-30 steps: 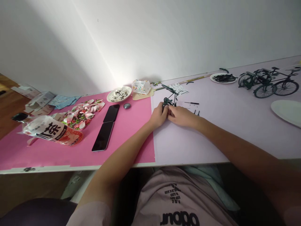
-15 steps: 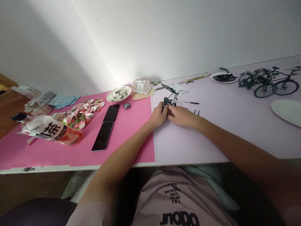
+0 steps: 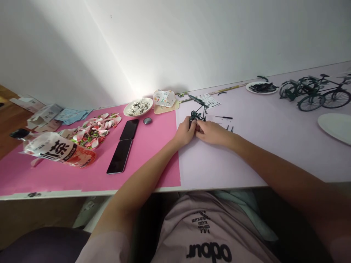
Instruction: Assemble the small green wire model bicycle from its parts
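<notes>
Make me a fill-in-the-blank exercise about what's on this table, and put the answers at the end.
1. The left hand and right hand hold a miniature dark ____.
2. The screwdriver lies nearer the ____ hand.
3. The bottle is on the ____ part of the tabletop.
4. The pile of dark parts sits on a white ____.

Missing words: bicycle; right; pink; plate.

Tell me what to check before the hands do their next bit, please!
1. Left hand holding the bike: ok, at its near end.
2. Right hand at the bike: ok, but what its fingers pinch is hidden.
3. Screwdriver in sight: ok, lying right of the bike.
4. A hand free to pick it up: not ok, both are busy.
5. Bike's near end tight: cannot tell, hands cover it.
</notes>
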`<state>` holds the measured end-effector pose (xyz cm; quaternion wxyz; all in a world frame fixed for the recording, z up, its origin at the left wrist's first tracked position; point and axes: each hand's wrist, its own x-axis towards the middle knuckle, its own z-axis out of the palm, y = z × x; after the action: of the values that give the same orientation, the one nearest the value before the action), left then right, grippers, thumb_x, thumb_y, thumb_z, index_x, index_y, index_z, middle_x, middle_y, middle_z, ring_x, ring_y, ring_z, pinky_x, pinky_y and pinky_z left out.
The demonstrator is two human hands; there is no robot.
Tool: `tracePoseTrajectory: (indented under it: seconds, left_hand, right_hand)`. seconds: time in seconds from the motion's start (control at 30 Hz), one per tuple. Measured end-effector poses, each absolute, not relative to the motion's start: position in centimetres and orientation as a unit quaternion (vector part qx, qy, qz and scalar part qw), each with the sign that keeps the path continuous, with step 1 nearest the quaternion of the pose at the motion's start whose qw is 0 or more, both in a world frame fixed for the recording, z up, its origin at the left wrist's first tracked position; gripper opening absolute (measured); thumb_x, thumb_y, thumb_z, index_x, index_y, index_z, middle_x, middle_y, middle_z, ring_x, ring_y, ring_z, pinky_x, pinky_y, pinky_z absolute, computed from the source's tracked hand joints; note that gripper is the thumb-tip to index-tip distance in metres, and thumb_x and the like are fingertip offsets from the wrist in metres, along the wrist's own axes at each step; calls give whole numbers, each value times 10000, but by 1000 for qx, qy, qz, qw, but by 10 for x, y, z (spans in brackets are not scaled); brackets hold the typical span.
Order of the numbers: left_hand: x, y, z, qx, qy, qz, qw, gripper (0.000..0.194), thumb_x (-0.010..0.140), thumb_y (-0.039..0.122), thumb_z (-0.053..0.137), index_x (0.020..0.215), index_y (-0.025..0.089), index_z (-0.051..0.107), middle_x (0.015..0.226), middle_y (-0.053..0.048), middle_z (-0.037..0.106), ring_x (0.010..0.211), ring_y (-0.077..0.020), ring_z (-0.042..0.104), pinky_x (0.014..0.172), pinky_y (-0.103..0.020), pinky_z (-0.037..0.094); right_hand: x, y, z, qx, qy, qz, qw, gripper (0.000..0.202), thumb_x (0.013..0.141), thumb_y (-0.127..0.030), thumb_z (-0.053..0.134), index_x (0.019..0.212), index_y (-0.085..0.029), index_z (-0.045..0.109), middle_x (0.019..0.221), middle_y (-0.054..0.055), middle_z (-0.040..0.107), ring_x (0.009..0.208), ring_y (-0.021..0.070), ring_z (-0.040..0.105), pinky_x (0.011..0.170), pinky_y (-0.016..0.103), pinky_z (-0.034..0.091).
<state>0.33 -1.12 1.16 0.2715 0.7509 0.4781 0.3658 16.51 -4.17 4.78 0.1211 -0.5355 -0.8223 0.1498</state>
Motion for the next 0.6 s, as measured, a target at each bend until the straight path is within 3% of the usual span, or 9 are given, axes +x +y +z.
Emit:
tracePoseTrajectory:
  seconds: [0.6]
  left_hand:
    - [3, -11, 12, 753, 479, 364, 266, 191, 1062, 339, 411, 913, 226, 450, 833, -36, 674, 788, -188, 626, 763, -311, 446]
  right_hand:
    - [165, -42, 49, -540, -820, 150, 116, 155, 999, -323, 500, 1048, -194, 568, 928, 109, 733, 746, 240, 643, 615, 310, 363]
